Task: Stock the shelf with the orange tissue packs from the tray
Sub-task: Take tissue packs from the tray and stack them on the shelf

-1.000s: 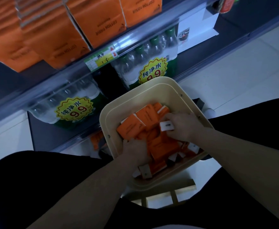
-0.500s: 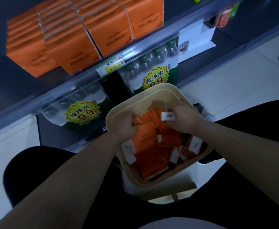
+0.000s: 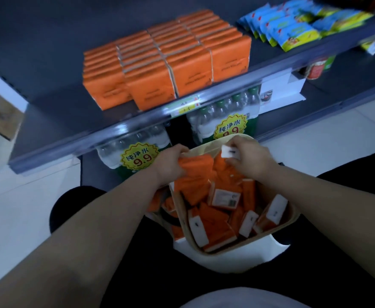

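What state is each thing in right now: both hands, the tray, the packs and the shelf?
Left hand: grips orange tissue packs, raised over the tray's far edge.
Right hand: pinches a white-ended orange pack, raised.
Cream plastic tray: part full, loose orange packs jumbled inside.
Dark shelf: stacked orange packs upright in rows, bare space to their left.

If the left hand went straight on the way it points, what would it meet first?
Likely the tray's far rim, just beyond the left hand and the orange pack it grips. If the hand clears it, the water bottles come next; depth is unclear.
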Available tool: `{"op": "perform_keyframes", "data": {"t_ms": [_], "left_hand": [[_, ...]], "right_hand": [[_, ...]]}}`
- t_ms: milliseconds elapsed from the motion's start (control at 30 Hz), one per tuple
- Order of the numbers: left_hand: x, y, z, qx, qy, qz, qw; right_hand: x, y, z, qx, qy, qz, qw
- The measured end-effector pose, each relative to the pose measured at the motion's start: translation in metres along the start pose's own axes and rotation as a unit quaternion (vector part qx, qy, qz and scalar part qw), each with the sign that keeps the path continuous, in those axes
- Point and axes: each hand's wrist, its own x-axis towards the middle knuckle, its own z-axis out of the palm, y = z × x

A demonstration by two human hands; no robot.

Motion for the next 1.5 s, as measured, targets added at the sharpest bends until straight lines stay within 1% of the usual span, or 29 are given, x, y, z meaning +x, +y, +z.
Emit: {"op": "perform_keyframes", "data": {"t_ms": [100,200,300,367,500,567,633,733,967,1200,1400,1500], "left_hand": [[-0.022,-0.003,-0.017,-0.062,0.097,0.025,0.993],[-0.042,-0.007,-0.030,-0.093,0.158,0.028,0.983],[-0.054,-0.014,-0.045,-0.067,0.225,0.022,0.972],[-0.062,-0.017,-0.063,-0.045,0.281,0.019,0.958],[-0.074,-0.026,-0.117,0.014,0.394,-0.001,0.919],[-0.073,-0.034,-0.141,0.029,0.423,-0.028,0.905],[-0.066,-0.044,-0.159,0.043,0.427,-0.050,0.902],[-0.046,-0.058,-0.174,0.053,0.405,-0.078,0.910],[0.009,-0.075,-0.184,0.054,0.356,-0.111,0.926],[0.040,-0.087,-0.185,0.048,0.422,-0.105,0.899],[0.039,-0.080,-0.185,0.050,0.429,-0.142,0.891],[0.023,-0.077,-0.181,0.065,0.443,-0.108,0.888]], "right_hand": [[-0.005,-0.023,-0.012,-0.008,0.022,-0.027,0.999],[-0.011,-0.048,-0.021,-0.023,0.032,-0.043,0.998],[-0.013,-0.068,-0.032,-0.044,0.043,-0.054,0.997],[-0.009,-0.081,-0.041,-0.051,0.041,-0.061,0.996],[0.010,-0.102,-0.057,-0.013,0.058,-0.089,0.994],[0.022,-0.112,-0.063,0.013,0.072,-0.098,0.992],[0.033,-0.121,-0.064,0.042,0.079,-0.101,0.991],[0.049,-0.130,-0.061,0.071,0.079,-0.102,0.989],[0.083,-0.138,-0.046,0.130,0.057,-0.101,0.985],[0.095,-0.137,-0.038,0.151,0.040,-0.111,0.981],[0.098,-0.136,-0.032,0.145,0.015,-0.083,0.986],[0.098,-0.139,-0.029,0.141,0.010,-0.075,0.987]]}}
